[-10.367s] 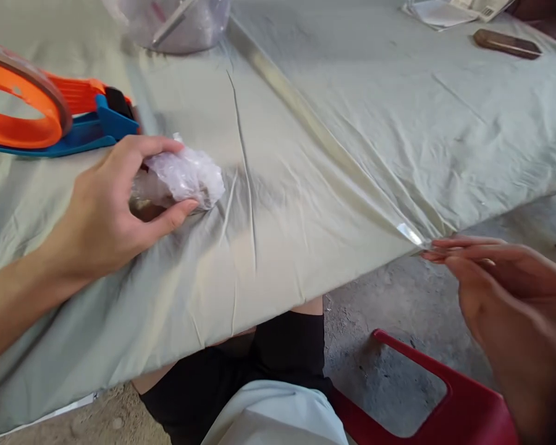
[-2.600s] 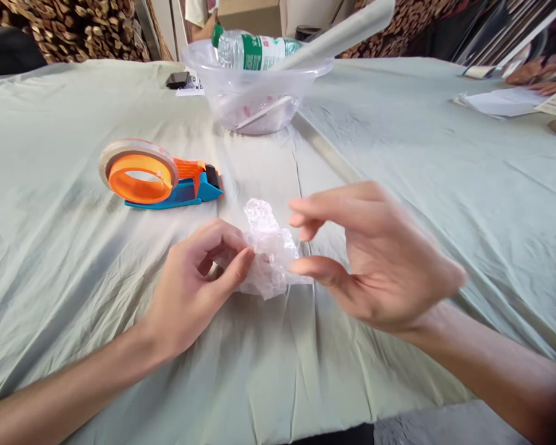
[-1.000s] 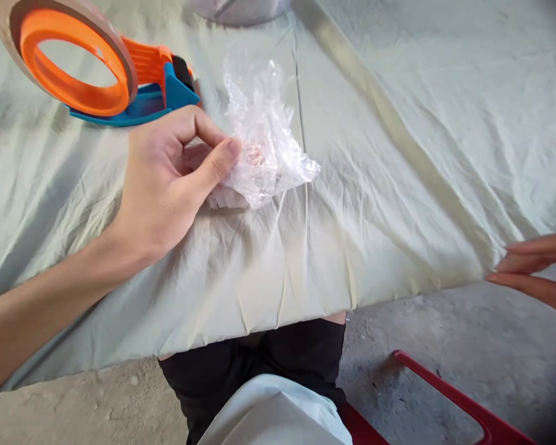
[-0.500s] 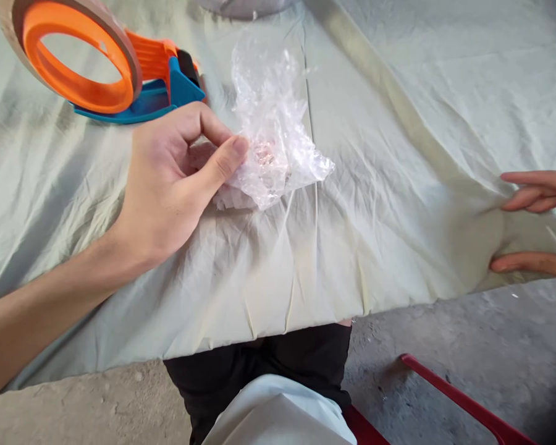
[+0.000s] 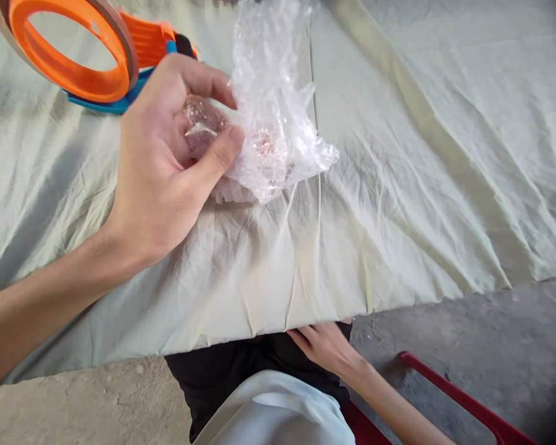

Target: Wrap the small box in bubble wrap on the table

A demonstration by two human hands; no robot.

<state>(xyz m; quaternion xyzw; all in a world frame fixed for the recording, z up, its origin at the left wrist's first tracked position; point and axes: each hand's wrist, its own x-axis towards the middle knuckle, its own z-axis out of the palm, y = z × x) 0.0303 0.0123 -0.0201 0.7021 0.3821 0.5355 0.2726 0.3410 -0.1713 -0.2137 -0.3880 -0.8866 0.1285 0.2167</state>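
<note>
Now, head view: our left hand [image 5: 167, 154] sits on the desk [image 5: 421, 185], closed round a small clear-wrapped lump [image 5: 201, 120], thumb and forefinger pinching it, w/ the loose sheet of bubble wrap [image 5: 278, 105] spreading out to the right of the fingers and standing up crumpled off the cloth. Wrap's lower edge rests on the desk cloth; a faint pinkish patch shows through the plastic near the thumb tip, can't tell what it is. Just behind the left hand, top left, lies the tape dispenser [image 5: 78, 55]: orange ring w/ a tape roll round it, blue base, partly hidden by our knuckles; whether it touches the hand we can't tell. Our right hand [image 5: 327, 346] is down below the desk edge, by our lap, against dark shorts [image 5: 241, 371]; fingers seem loosely spread, tips tucked under the hanging cloth, so whether it grips anything we can't tell. Desk covered by a pale green, creased cloth w/ a long fold line running diagonally up the right half. Below: concrete floor [image 5: 467, 346], red chair edge [image 5: 467, 408] lower right, pale shirt hem [image 5: 278, 414] at bottom centre.
</note>
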